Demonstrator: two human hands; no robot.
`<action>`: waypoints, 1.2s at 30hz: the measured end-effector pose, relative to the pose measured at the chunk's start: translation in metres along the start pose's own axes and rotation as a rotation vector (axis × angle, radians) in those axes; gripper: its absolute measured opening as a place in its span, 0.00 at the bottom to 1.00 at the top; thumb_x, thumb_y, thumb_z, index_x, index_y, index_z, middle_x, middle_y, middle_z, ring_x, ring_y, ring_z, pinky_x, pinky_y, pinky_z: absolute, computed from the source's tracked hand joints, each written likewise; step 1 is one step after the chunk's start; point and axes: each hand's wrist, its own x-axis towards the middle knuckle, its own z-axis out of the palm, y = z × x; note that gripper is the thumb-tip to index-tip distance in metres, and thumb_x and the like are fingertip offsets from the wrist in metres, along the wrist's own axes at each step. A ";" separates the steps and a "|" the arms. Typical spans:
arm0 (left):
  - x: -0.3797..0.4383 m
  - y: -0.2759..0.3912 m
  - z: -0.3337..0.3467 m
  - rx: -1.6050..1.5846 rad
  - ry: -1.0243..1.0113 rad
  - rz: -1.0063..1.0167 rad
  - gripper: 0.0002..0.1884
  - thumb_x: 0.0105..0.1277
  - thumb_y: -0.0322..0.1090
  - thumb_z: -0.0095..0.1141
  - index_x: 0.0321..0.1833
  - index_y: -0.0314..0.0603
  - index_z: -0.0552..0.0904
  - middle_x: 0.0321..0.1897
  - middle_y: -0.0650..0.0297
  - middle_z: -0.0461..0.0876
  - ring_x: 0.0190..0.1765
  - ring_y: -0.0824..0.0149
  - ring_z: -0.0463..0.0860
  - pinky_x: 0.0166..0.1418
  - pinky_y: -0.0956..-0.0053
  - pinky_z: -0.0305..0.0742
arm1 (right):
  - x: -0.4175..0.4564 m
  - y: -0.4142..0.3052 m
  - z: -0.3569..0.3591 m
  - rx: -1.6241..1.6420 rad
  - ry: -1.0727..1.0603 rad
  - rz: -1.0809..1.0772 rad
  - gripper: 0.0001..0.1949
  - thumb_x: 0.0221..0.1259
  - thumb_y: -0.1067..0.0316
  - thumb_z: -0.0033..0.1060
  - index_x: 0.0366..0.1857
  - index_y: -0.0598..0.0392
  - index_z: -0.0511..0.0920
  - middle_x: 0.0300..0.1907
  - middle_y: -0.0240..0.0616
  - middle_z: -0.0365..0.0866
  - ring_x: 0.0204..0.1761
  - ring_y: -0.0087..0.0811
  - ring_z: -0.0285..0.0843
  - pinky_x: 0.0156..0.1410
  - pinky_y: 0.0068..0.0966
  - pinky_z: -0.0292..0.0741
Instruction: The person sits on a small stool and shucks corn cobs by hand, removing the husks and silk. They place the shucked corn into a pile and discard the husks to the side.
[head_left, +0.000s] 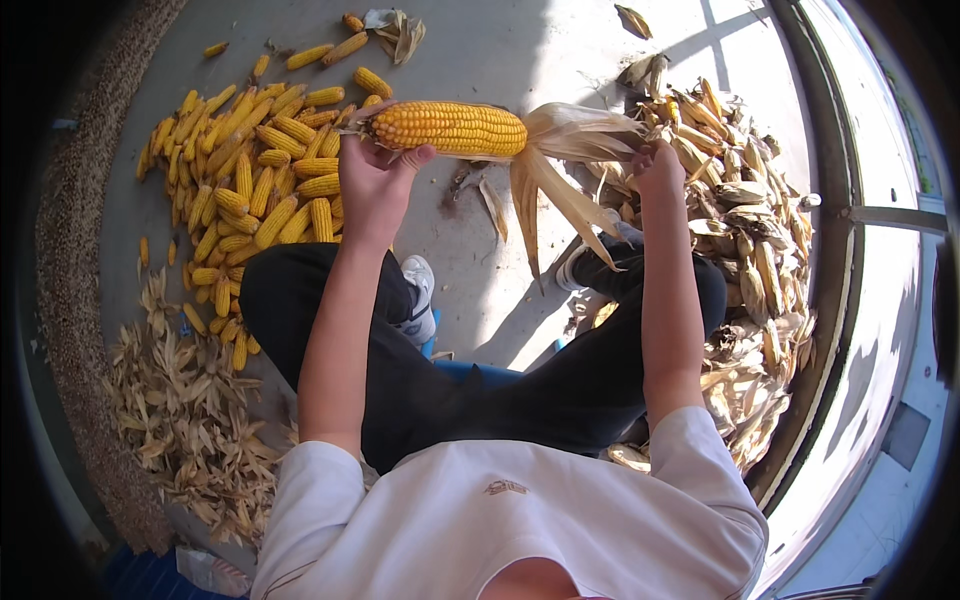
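Observation:
A yellow ear of corn (450, 129) is held level in front of me, its kernels bare. Dry husk leaves (574, 131) are peeled back from its right end, and a few of them hang down. My left hand (379, 169) grips the ear's left tip, with the thumb below and the fingers partly hidden behind it. At the other end, my right hand (660, 165) is closed around the gathered husk leaves, pulled out to the right. The husks still join the ear at its base.
Husked corn ears (262, 172) are heaped at the left. Below them lies a pile of loose husks (195, 435). Unhusked ears (750, 247) are piled at the right along a low ledge (829, 247). A strip of loose grain (75, 285) borders the far left. A blue stool (472, 373) is beneath me.

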 end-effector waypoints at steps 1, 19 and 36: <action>0.002 0.004 -0.007 -0.018 0.045 0.005 0.30 0.63 0.26 0.70 0.64 0.35 0.68 0.58 0.55 0.77 0.59 0.65 0.80 0.67 0.71 0.75 | 0.002 -0.002 -0.003 -0.011 0.016 -0.077 0.03 0.68 0.71 0.58 0.39 0.57 0.78 0.33 0.34 0.78 0.31 0.24 0.75 0.28 0.20 0.72; -0.011 -0.010 0.009 0.377 -0.186 -0.170 0.22 0.63 0.23 0.68 0.59 0.35 0.76 0.51 0.58 0.85 0.53 0.69 0.85 0.58 0.73 0.82 | -0.146 0.083 0.040 -0.732 -1.271 -0.723 0.27 0.60 0.60 0.75 0.60 0.61 0.76 0.56 0.44 0.84 0.55 0.35 0.84 0.61 0.30 0.80; -0.008 -0.026 0.018 0.368 -0.079 -0.268 0.07 0.64 0.28 0.70 0.38 0.35 0.84 0.30 0.70 0.83 0.34 0.81 0.77 0.42 0.82 0.73 | -0.135 0.092 0.023 -0.522 -1.194 -0.467 0.30 0.62 0.59 0.75 0.62 0.67 0.74 0.54 0.42 0.85 0.59 0.26 0.81 0.66 0.26 0.76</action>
